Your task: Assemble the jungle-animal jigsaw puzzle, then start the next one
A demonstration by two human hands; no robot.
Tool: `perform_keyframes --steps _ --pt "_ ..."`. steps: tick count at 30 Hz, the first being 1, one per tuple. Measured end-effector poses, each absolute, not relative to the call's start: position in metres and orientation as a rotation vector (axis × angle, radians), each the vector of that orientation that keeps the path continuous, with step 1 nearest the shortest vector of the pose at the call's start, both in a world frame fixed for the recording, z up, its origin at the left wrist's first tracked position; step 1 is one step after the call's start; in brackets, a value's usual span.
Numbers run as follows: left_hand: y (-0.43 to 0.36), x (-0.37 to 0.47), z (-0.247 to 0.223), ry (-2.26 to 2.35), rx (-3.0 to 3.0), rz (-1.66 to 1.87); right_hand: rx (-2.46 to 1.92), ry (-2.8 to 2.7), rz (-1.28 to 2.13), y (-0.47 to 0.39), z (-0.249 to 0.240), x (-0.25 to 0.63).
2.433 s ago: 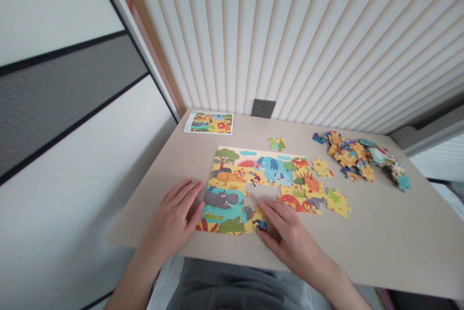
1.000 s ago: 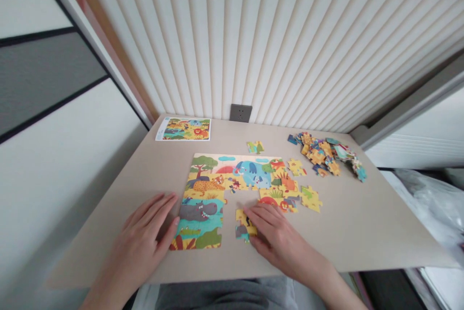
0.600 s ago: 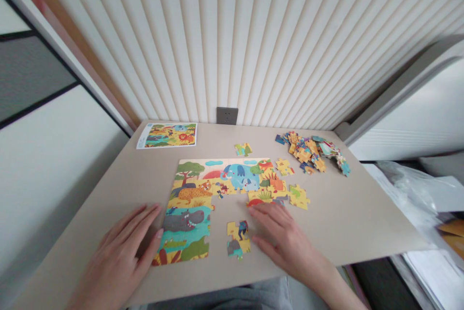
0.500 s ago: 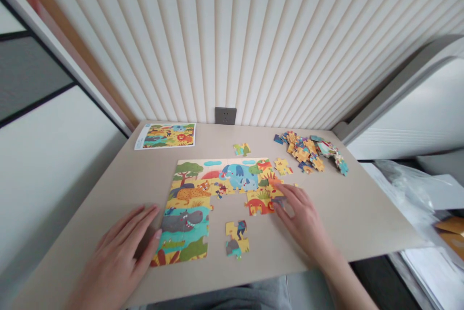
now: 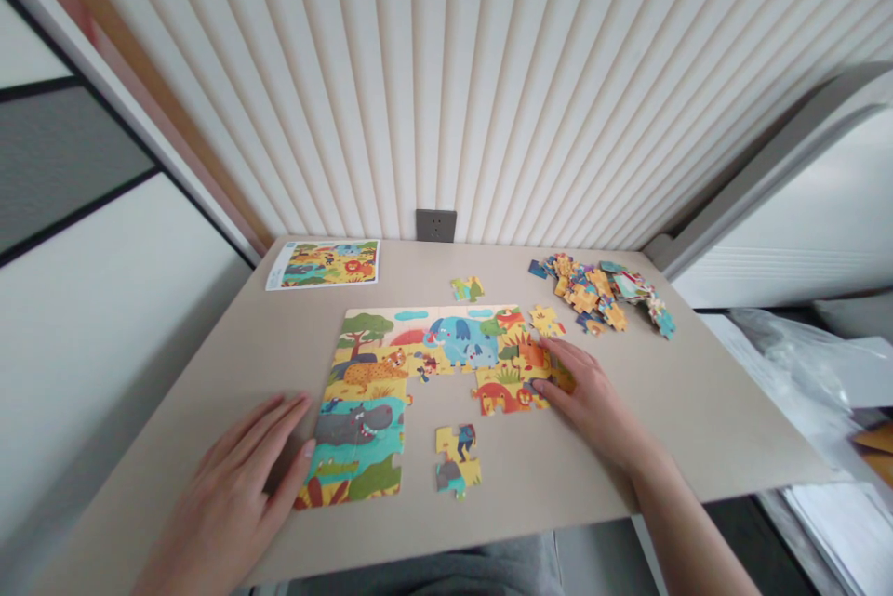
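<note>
A partly joined animal jigsaw puzzle (image 5: 377, 377) lies flat on the table, with a gap in its lower middle. My left hand (image 5: 241, 475) rests flat with fingers stretched along its left edge, thumb touching the hippo side. At the right edge, my right hand (image 5: 582, 391) has thumb and index finger around a yellow and orange puzzle piece (image 5: 562, 376), which the fingers partly cover. Two joined pieces (image 5: 459, 458) with blue legs and a grey shape sit apart below the gap. A loose yellow piece (image 5: 546, 320) lies just above the right hand.
A heap of loose puzzle pieces (image 5: 590, 289) is at the back right. One green and yellow piece (image 5: 467, 288) lies behind the puzzle. The picture card (image 5: 325, 264) is at the back left. A ridged wall with a socket (image 5: 436, 225) borders the table (image 5: 223, 345).
My right thumb and fingertips have shifted slightly to the right, showing more of the orange pieces at the puzzle's right edge. My left hand stays in place. The view has shifted slightly.
</note>
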State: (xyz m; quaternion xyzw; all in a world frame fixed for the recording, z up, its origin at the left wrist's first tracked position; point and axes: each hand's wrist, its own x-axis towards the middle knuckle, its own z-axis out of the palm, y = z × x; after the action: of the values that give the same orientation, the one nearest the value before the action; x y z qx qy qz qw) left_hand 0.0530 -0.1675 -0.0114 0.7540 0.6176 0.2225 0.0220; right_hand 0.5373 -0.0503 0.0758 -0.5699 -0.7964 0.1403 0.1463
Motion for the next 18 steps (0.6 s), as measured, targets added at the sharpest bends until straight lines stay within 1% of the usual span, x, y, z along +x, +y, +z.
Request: perform_keyframes --steps 4,6,14,18 --pt "-0.168 0.055 -0.009 1.919 2.327 0.690 -1.594 -2.304 0.241 -0.057 0.076 0.541" --pt "-0.168 0.054 -0.010 1.916 2.319 0.688 -1.549 -2.318 0.211 -0.063 0.079 0.542" --pt "-0.168 0.052 -0.012 1.920 2.340 0.662 -1.294 -2.541 0.395 -0.104 0.086 0.519" --pt "-0.168 0.053 -0.010 1.907 2.340 0.685 -1.258 -2.593 0.421 -0.116 0.083 0.508"
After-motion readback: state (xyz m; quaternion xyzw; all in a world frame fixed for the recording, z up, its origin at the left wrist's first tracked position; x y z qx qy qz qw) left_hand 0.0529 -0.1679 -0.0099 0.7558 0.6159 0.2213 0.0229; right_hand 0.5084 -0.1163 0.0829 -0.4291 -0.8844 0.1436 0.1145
